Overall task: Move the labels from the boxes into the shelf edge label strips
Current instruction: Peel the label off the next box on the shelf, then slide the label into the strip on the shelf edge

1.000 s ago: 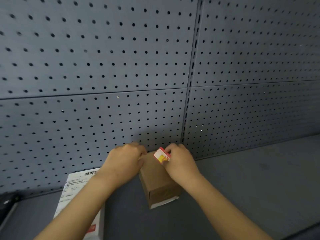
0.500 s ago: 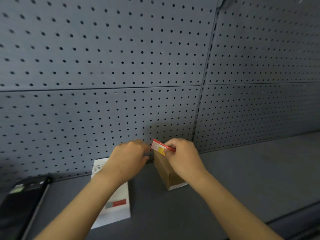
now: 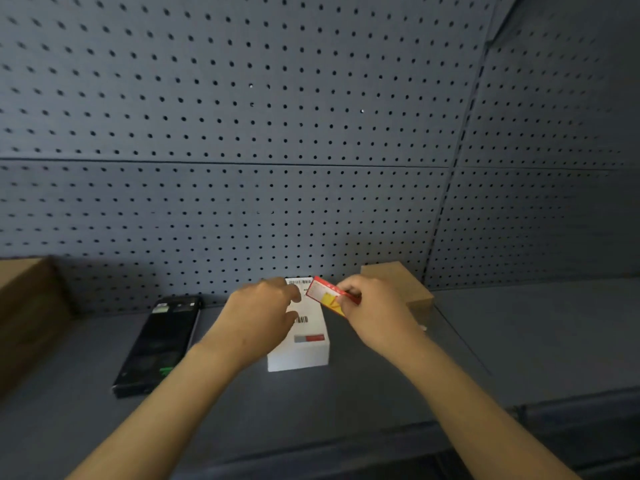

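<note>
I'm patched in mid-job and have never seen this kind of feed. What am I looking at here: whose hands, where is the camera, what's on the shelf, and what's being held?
There is no machine here: these are a person's two bare hands, filmed by one wide-angle camera worn on the head, looking forward and down. The grey shelf has a pegboard wall behind it. On the shelf lie a white box, a black phone-like device, a brown box behind the right hand and part of a cardboard box at far left. The right hand pinches a red and yellow label. The left hand is over the white box, fingers loosely curled, holding nothing visible.
</note>
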Demonstrator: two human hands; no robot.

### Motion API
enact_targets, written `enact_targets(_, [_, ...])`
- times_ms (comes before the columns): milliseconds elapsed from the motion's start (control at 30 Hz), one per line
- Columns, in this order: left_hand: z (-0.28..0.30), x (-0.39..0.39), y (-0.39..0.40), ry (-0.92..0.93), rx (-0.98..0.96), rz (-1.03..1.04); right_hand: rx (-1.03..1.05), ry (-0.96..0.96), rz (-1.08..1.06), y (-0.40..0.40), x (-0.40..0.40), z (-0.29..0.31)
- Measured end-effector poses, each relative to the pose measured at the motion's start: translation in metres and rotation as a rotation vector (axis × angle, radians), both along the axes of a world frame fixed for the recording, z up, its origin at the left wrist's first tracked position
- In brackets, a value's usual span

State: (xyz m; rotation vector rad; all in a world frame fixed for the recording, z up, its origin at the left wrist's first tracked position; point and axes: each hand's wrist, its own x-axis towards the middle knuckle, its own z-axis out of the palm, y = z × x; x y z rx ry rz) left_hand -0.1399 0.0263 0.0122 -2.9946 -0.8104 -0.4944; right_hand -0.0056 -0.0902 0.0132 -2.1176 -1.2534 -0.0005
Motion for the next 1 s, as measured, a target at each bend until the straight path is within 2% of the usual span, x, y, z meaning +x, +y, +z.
enact_targets(100, [-0.006,-0.033,-0.020,-0.014,-0.011,0.036,-0.004,-0.045,0.050,-0.014,-0.023,-0.010])
enact_targets(300, [-0.019,-0.097,-0.064,0.006,-0.023,0.106,-0.009,-0.013,0.160,-0.043,-0.075,-0.024])
enact_targets(533, [-0.019,-0.167,-0.073,0.013,-0.020,0.204,-0.032,0.012,0.281,-0.038,-0.143,-0.033])
enact_targets(700, [-0.026,-0.208,-0.062,0.008,-0.039,0.227,-0.083,0.013,0.271,-0.027,-0.185,-0.038])
enact_targets(1000, [-0.054,-0.270,-0.030,0.067,-0.078,0.109,-0.216,-0.042,0.196,-0.006,-0.250,-0.055])
